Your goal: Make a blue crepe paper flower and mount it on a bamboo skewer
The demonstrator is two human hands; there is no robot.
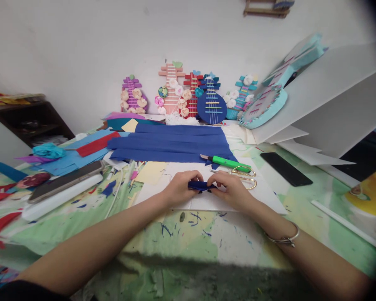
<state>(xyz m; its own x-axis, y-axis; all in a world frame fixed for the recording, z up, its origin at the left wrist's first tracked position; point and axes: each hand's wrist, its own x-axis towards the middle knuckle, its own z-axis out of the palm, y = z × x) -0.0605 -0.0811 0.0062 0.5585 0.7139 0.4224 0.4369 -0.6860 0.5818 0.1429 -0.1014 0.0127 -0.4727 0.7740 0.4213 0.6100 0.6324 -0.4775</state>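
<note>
Two bare hands meet above a white board, working a small dark-blue folded piece between them. The piece lies across the view — its long axis running left to right, close to level, from one set of fingertips to the other. The left hand pinches its left end between thumb and fingers; the right hand grips the opposite end the same way, with a bracelet on that wrist. The fingers partly cover both ends, so which one is the tip cannot be told.

Just beyond the hands, a green-handled knife lies with its blade toward the left, its handle angling right and slightly nearer the person. Beside the right hand rest gold-handled scissors, loops to the right, blades running left behind the fingers. Farther back, broad blue strips spread crosswise, their length roughly parallel to the held piece. A black phone lies aslant to the right on the green patterned tablecloth, while dark-blue snippets litter the near side of the board. Against the wall stand decorated lute-shaped models, a navy one among them.
</note>
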